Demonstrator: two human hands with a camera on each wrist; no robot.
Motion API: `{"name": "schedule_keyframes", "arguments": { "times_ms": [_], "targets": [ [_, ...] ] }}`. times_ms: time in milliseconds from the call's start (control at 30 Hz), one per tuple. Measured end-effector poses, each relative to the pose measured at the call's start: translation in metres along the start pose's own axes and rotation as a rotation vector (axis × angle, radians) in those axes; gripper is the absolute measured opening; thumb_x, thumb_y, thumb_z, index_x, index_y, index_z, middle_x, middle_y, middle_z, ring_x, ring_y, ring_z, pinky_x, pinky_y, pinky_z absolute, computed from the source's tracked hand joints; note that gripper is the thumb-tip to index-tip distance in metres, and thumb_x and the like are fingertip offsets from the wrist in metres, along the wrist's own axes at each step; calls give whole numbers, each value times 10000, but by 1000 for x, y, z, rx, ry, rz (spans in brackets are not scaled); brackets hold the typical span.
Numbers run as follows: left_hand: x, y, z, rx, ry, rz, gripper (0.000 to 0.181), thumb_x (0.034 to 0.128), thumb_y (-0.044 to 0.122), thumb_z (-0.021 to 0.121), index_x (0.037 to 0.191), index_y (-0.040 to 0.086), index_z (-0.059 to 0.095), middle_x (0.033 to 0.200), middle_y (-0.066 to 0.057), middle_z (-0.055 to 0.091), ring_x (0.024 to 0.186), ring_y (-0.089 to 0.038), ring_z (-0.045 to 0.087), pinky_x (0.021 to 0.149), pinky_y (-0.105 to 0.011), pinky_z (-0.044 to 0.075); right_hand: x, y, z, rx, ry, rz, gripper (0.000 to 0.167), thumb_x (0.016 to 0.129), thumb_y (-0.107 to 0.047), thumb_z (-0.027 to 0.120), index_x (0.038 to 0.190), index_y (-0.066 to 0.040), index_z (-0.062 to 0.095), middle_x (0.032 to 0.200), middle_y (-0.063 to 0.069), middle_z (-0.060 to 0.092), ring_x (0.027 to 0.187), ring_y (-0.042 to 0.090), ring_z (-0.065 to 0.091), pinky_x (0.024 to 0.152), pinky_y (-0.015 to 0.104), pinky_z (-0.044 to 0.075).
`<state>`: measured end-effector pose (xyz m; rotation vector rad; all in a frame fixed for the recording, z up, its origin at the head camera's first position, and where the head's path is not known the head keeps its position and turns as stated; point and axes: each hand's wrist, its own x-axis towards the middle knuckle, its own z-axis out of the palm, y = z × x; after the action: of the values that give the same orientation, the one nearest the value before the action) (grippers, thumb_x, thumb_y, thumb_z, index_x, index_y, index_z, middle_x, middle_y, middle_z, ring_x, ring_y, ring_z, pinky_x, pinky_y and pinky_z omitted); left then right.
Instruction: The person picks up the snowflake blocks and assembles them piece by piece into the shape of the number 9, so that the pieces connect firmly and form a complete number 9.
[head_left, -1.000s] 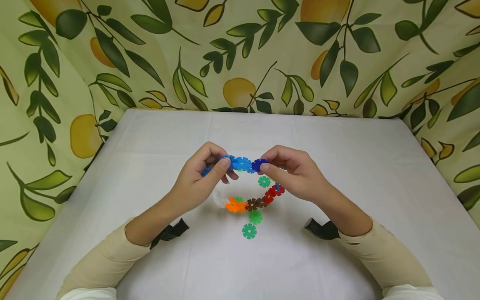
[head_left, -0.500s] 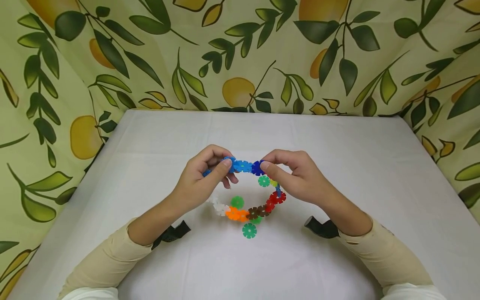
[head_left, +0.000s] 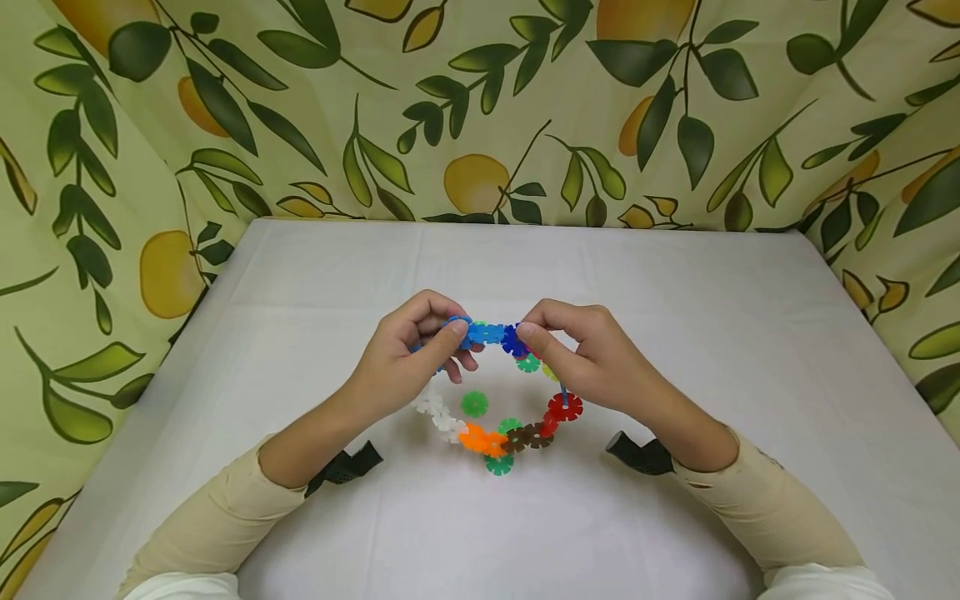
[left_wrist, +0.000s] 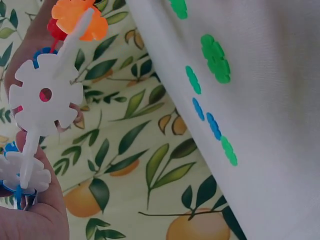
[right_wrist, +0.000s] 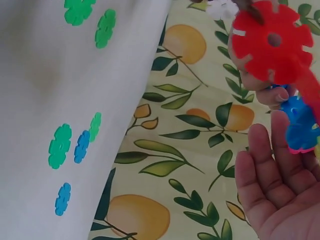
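The chain of coloured discs [head_left: 474, 437] hangs in a loop above the middle of the white table [head_left: 570, 533]. On its far side the left hand [head_left: 397, 350] pinches blue discs and the right hand [head_left: 592, 354] a dark-blue one. Its near side partly covers two loose green discs [head_left: 499, 467]; another green disc [head_left: 474, 404] shows inside. A leafy curtain [head_left: 345, 133] hangs beyond.
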<state>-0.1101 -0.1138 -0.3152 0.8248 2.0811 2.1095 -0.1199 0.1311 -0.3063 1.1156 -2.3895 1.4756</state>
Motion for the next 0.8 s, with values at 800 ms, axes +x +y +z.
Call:
{"name": "schedule_keyframes", "arguments": {
  "times_ms": [800],
  "targets": [
    [0, -6, 2, -19, -38, -89, 411, 868, -64, 722, 1223, -19, 521, 1011, -150, 678, 864, -278, 686, 814, -347, 583, 3, 6, 5, 90, 62, 29, 148, 978, -3, 600, 982, -58, 738, 878, -68, 696, 796, 210, 616, 712, 320, 534]
  ]
}}
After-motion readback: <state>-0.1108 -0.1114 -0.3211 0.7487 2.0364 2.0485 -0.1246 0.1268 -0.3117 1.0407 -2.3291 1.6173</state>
